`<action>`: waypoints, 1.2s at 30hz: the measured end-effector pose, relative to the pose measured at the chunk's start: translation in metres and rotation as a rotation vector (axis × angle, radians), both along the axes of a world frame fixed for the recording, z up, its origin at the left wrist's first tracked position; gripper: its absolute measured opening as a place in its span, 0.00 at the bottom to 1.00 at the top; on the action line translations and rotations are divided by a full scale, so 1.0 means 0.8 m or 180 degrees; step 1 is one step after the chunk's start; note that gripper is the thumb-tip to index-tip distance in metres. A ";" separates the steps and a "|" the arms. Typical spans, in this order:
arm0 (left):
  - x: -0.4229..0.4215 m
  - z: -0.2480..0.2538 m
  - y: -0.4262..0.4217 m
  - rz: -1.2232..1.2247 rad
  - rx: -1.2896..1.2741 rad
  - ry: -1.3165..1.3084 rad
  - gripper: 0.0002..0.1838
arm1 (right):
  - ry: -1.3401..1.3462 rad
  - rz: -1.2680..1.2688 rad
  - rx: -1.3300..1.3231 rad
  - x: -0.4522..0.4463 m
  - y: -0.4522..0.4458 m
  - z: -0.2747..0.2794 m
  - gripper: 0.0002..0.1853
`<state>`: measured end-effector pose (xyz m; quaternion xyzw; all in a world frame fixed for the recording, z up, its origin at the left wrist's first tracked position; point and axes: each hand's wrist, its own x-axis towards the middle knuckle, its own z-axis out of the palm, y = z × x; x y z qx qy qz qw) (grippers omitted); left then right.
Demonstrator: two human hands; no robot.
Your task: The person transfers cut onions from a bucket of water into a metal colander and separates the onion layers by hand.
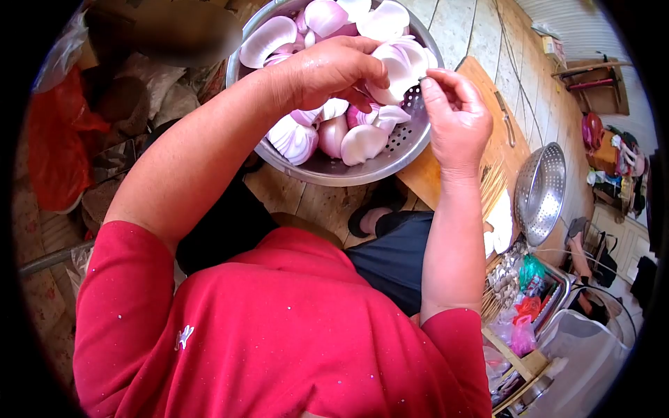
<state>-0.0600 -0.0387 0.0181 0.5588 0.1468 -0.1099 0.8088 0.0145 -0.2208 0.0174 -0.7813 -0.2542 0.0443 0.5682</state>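
Observation:
A metal colander [327,175] full of cut red onion pieces [334,136] sits in front of me at the top of the view. My left hand [331,73] is over it, thumb and fingers closed on the edge of a pale, curved onion piece [396,75]. At the colander's right rim, my right hand [460,118] pinches thumb against forefinger close to that same piece. A tiny dark spot shows at those fingertips; what it belongs to is too small to make out.
A wooden board [474,76] carries a knife [507,122] and a bundle of thin bamboo sticks [493,182]. Beside it stands a second colander [542,191]. Plastic bags [526,310] fill a crate at lower right. Another person's leg [580,254] shows farther right.

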 end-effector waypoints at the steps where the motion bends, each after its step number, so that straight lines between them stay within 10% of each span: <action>1: -0.002 0.001 -0.003 -0.0074 0.0138 -0.0061 0.22 | -0.0178 -0.0016 -0.0139 -0.004 0.002 0.002 0.08; 36: -0.002 -0.007 -0.016 -0.0073 0.0638 -0.0059 0.17 | -0.1094 -0.0216 -0.0913 0.004 0.008 -0.019 0.03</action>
